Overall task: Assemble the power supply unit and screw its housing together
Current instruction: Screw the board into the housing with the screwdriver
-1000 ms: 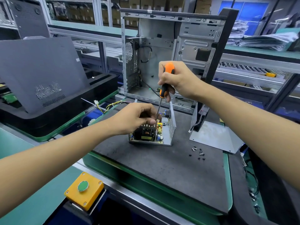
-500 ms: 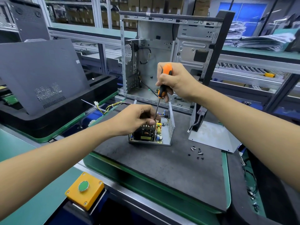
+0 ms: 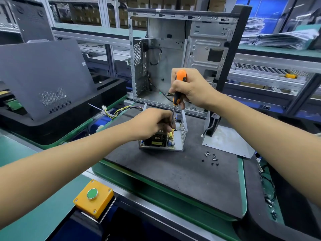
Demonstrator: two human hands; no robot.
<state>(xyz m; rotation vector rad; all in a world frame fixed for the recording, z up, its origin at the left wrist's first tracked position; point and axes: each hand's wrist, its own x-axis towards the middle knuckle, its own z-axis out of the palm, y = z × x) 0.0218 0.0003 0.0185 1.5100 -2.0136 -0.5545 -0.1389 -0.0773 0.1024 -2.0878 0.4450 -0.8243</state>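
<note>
Driving a screw into the green circuit board inside the open grey metal power supply housing, you are midway: your right hand keeps its grip clamped round the orange-and-black screwdriver, shaft running down from that grip to the board. Your left hand, just below, has its fingers curled onto the board beside the tip. The bent grey metal cover and small loose black screws, right of your grip on the dark surface, remain unfitted. Since the earlier frame, the screwdriver has barely shifted.
</note>
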